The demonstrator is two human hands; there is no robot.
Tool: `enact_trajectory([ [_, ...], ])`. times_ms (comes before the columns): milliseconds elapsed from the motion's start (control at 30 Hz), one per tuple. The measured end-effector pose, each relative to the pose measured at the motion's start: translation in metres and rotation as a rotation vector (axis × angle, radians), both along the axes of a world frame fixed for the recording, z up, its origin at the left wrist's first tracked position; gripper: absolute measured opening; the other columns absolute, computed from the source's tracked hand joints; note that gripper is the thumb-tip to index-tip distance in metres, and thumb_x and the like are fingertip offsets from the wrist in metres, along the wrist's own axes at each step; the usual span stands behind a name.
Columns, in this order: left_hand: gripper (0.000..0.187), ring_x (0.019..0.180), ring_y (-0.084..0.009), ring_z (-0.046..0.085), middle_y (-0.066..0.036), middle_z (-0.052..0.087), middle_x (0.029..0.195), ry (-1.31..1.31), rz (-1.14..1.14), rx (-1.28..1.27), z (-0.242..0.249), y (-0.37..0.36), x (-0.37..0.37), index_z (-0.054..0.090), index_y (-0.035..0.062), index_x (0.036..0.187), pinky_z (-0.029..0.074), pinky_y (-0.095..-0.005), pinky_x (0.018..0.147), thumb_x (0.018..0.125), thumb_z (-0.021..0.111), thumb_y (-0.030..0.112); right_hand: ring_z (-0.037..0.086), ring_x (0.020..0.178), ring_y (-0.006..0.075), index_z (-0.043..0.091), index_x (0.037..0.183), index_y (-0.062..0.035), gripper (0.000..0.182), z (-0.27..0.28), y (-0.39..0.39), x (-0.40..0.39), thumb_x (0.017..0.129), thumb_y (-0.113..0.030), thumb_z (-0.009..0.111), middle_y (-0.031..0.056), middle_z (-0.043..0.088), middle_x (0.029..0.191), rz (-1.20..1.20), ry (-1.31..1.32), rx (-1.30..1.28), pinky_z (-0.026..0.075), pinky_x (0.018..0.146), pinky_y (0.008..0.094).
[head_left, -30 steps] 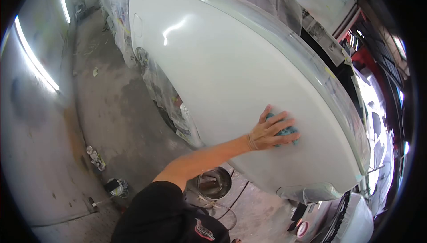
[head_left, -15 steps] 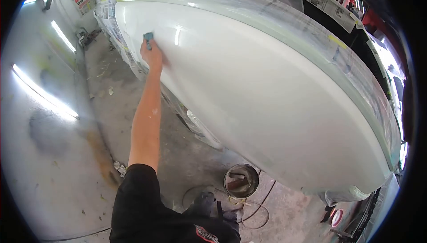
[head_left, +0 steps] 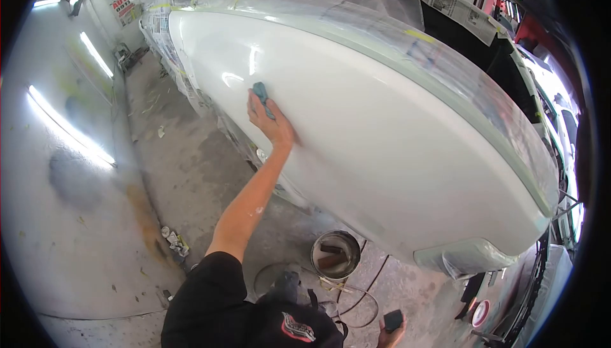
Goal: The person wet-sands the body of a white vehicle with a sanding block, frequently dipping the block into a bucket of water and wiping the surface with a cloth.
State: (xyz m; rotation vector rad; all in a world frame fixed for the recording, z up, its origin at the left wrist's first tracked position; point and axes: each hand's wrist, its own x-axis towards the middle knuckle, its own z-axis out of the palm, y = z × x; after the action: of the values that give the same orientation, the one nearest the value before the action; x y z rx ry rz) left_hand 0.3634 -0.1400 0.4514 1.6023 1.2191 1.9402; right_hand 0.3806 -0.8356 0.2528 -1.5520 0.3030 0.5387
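Note:
My left hand [head_left: 270,119] is closed around a small blue-green pad [head_left: 259,91] and rests on the glossy white car panel [head_left: 356,125], left of its middle. Down at the lower edge of the view, my right hand [head_left: 391,336] grips a dark block [head_left: 393,320], away from the panel. Part of that hand is cut off by the frame. Clear plastic film [head_left: 356,20] and a pale green strip [head_left: 445,103] border the panel along its far side.
On the floor below the panel stands a bucket [head_left: 314,246] with brownish blocks in it. A hose [head_left: 375,297] curls beside it. A roll of tape [head_left: 481,313] lies at lower right. Crumpled litter [head_left: 173,240] lies by the left wall [head_left: 70,220], where bright lights show.
My left hand has slid with the pad from the panel's far left end toward me and to the right. My right hand with the dark block has come into view at the bottom.

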Motion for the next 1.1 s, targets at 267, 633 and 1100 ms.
enact_trajectory([
  [267, 0.049, 0.137, -0.0392, 0.037, -0.023, 0.040, 0.150, 0.075, -0.114, 0.297, -0.011, -0.095, 0.034, 0.046, -0.0014, 0.145, 0.033, -0.0477, 0.113, 0.102, 0.059, 0.018, 0.062, 0.117, 0.0336, 0.054, 0.142, -0.0067, 0.054, 0.027, -0.003, 0.034, 0.103, -0.044, 0.051, 0.0141, 0.063, 0.133, -0.011, 0.055, 0.289, 0.052, 0.093, 0.0526],
  [633, 0.068, 0.133, -0.0421, 0.047, -0.026, 0.050, 0.142, 0.368, -0.145, 0.175, 0.048, 0.071, -0.082, 0.039, 0.0012, 0.153, 0.038, -0.0458, 0.109, 0.089, 0.063, 0.009, 0.064, 0.114, 0.0319, 0.055, 0.140, -0.0043, 0.048, -0.058, -0.055, -0.009, 0.105, -0.037, 0.054, 0.0151, 0.063, 0.133, 0.155, 0.241, -0.248, 0.056, 0.091, 0.0498],
  [1100, 0.102, 0.151, -0.0494, 0.019, -0.032, 0.011, 0.165, 0.780, -0.346, 0.091, 0.076, 0.055, -0.071, 0.004, -0.0028, 0.160, 0.030, -0.0544, 0.119, 0.081, 0.069, 0.004, 0.064, 0.108, 0.0320, 0.058, 0.132, -0.0048, 0.042, -0.100, -0.069, -0.044, 0.104, -0.035, 0.055, 0.0152, 0.064, 0.125, 0.282, 0.304, -0.459, 0.054, 0.085, 0.0491],
])
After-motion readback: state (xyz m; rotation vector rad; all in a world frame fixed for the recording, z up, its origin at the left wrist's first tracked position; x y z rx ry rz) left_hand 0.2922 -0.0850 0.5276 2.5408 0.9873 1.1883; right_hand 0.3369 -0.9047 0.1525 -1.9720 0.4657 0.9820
